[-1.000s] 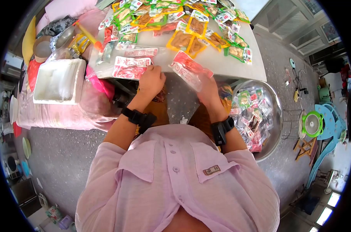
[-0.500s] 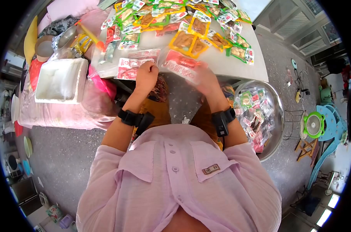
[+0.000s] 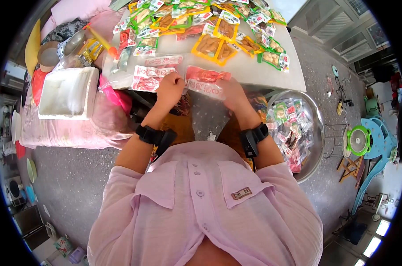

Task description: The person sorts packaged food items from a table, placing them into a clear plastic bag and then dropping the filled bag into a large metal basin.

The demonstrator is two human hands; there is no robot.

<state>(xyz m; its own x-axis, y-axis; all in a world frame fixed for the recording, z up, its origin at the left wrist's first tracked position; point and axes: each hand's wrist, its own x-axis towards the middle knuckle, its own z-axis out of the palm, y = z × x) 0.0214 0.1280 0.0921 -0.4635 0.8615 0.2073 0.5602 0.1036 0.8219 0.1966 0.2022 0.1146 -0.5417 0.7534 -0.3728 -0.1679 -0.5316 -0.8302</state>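
Note:
At the table's front edge, my left hand (image 3: 170,90) is closed at the right end of a red-and-white packet (image 3: 148,78). My right hand (image 3: 235,94) is closed on the right end of another red-and-white packet (image 3: 206,80), which lies level over the table edge. Its fingers are slightly blurred. A further clear packet with red print (image 3: 164,61) lies just behind the left one. Beyond them are yellow-edged packets (image 3: 208,46) and a green-edged packet (image 3: 273,60) on the white table (image 3: 174,46).
A metal basin (image 3: 318,148) full of packets stands at the right below the table. At the left, a white foam box (image 3: 68,94) rests on a pink-covered surface (image 3: 77,133). A green fan (image 3: 358,141) is farther right.
My right hand has moved slightly left and down, and its packet has swung to a more level position near my left hand. My left hand has stayed nearly in place.

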